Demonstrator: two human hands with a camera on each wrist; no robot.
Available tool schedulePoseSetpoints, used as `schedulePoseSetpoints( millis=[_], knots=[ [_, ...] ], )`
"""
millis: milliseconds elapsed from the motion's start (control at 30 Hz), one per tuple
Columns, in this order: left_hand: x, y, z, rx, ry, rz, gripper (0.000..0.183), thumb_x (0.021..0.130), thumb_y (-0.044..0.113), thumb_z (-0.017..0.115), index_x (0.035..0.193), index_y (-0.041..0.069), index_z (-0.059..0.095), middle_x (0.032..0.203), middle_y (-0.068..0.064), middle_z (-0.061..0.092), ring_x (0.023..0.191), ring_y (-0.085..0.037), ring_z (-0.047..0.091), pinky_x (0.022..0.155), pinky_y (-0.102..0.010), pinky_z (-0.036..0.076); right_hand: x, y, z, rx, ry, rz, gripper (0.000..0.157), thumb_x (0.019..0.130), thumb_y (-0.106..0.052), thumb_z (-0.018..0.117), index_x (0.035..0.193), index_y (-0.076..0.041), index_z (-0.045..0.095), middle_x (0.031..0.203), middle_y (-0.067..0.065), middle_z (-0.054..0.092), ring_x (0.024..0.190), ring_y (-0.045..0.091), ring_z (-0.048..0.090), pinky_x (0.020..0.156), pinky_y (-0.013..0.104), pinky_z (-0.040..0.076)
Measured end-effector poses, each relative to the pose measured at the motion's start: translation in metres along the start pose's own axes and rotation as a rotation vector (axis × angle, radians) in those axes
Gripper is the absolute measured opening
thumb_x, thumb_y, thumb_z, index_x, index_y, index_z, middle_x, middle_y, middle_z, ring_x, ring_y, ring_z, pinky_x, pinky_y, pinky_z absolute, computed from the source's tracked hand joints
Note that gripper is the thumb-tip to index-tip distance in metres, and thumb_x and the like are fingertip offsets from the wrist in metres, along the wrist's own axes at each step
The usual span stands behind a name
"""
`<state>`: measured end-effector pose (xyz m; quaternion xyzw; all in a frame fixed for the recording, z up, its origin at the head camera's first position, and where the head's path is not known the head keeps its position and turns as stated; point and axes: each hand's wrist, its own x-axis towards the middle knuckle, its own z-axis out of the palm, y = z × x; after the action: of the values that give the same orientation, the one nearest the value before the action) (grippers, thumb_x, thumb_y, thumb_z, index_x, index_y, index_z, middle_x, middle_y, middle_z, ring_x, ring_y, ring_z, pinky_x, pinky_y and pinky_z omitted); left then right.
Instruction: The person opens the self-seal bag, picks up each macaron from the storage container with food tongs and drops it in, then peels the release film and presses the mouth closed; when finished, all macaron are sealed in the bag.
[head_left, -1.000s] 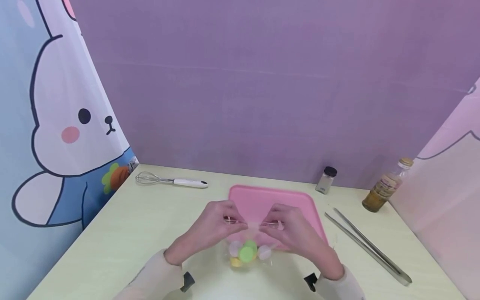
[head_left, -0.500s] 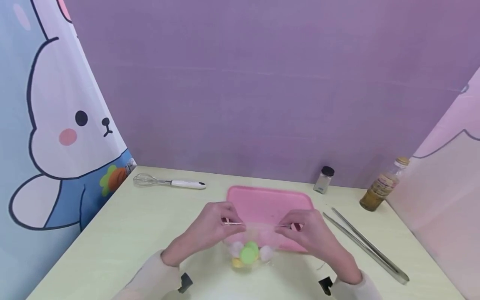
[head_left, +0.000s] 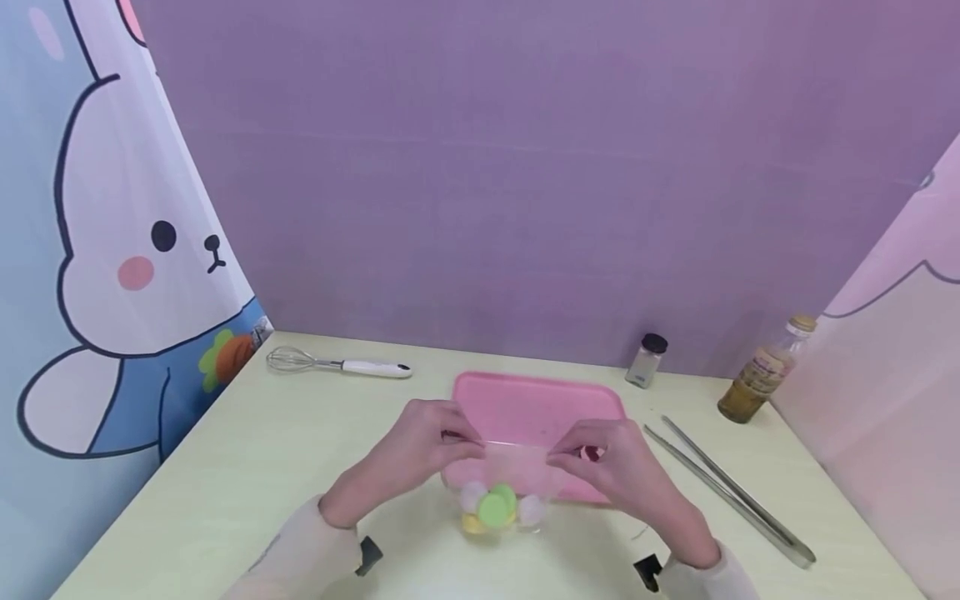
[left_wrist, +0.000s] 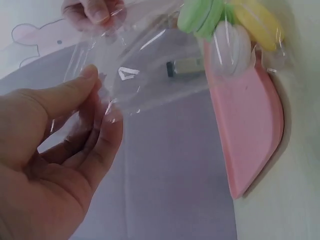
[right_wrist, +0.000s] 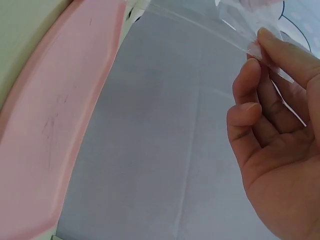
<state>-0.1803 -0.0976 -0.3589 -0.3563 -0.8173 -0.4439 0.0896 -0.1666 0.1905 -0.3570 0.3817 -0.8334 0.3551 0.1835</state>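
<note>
A clear plastic bag [head_left: 516, 463] hangs between the two hands, its top edge drawn nearly straight. The left hand [head_left: 416, 447] pinches one upper corner between thumb and fingers. At the opposite corner, the right hand [head_left: 618, 462] pinches the film the same way. Inside, at the bottom of the bag, lie several pastel macaron-like pieces: green [head_left: 493, 508], yellow [left_wrist: 260, 22] and pale lilac [left_wrist: 231, 47]. The bag overlaps the front part of a pink tray [head_left: 536, 400] in the head view. In the right wrist view only a strip of film [right_wrist: 235, 30] shows at the fingertips.
A whisk [head_left: 337, 364] with a white handle lies at the back left. At the back right stand a black-capped jar [head_left: 647, 362] and a corked bottle [head_left: 765, 372] of brown liquid. Long metal tongs [head_left: 731, 492] lie right of the tray. A purple wall closes the back.
The right hand has moved to the right, away from the left hand, widening the gap between them. The bag's top edge now stretches across that gap. Both hands keep their pinch.
</note>
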Motion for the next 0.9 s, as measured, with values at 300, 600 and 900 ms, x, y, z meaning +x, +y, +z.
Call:
schedulePoseSetpoints(
  millis=[300,600,900],
  knots=[
    [-0.004,-0.002,-0.015,-0.036,-0.015,-0.076,0.008,0.082,0.007,0.084,0.09,0.01,0.082,0.08,0.009,0.075,0.067,-0.001,0.065,0.059,-0.023,0.053,-0.003,0.005,-0.006,0.029,-0.052,0.052,0.013,0.084,-0.005,0.081,0.09,-0.016,0.08,0.087,-0.009,0.075,0.075,0.004,0.068,0.066,0.023,0.057],
    [-0.013,-0.006,-0.025,-0.039,0.007,-0.184,0.01,0.085,0.006,0.08,0.095,0.009,0.082,0.083,0.005,0.076,0.069,-0.006,0.07,0.063,-0.024,0.056,-0.009,0.01,-0.025,0.03,-0.046,0.13,0.022,0.084,0.005,0.077,0.097,-0.012,0.08,0.09,-0.006,0.076,0.072,0.009,0.07,0.066,0.025,0.058],
    [-0.021,-0.024,-0.023,-0.132,-0.015,-0.216,0.013,0.092,0.015,0.077,0.103,0.009,0.077,0.098,0.003,0.075,0.091,-0.013,0.072,0.08,-0.027,0.058,-0.015,0.016,0.003,0.301,-0.179,0.36,0.045,0.092,-0.012,0.074,0.133,0.001,0.06,0.121,0.015,0.068,0.105,0.029,0.068,0.091,0.034,0.055]
  ],
)
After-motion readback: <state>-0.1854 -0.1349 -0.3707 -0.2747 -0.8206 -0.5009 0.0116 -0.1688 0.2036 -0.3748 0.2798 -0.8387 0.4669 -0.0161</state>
